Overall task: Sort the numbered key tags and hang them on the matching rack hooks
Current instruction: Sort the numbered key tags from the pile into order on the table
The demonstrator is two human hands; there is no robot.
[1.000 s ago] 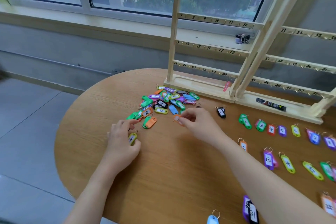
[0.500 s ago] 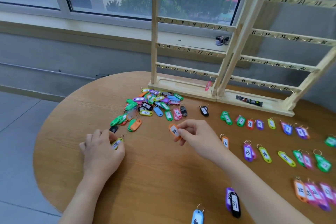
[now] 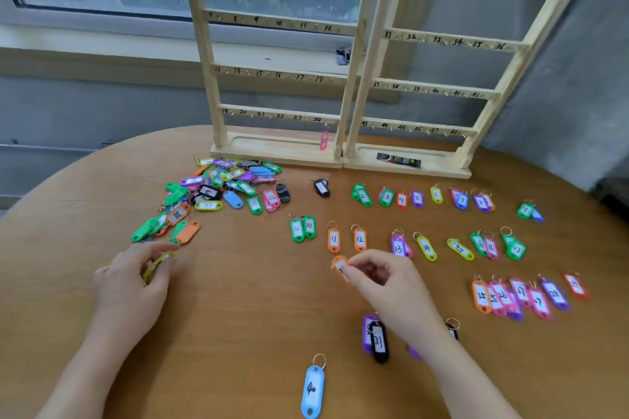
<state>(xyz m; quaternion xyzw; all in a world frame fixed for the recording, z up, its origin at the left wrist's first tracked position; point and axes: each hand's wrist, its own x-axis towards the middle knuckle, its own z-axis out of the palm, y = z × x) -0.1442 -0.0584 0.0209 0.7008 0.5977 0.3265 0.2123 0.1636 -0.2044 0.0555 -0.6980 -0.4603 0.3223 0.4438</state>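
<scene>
While my right hand [image 3: 384, 286] pinches an orange key tag [image 3: 340, 267] between thumb and fingertips just above the round wooden worktop [image 3: 238, 316], my left hand [image 3: 132, 286] has its fingers curled round a yellow key tag [image 3: 155, 265]; number on either tag too blurred to read. Unsorted pile of mixed-colour tags [image 3: 221, 190] lies ahead of my left hand, near the base of the left wooden rack [image 3: 272, 44]. Right wooden rack [image 3: 452, 61] stands beside it, touching at the bases. One pink tag [image 3: 324, 140] hangs at the left rack's bottom rail. Sorted rows lie to the right: orange 11 [image 3: 334, 240] and orange 12 [image 3: 360, 239] just beyond my right hand. Black 31 tag [image 3: 378, 342] and blue 40 tag [image 3: 313, 391] lie nearer me.
</scene>
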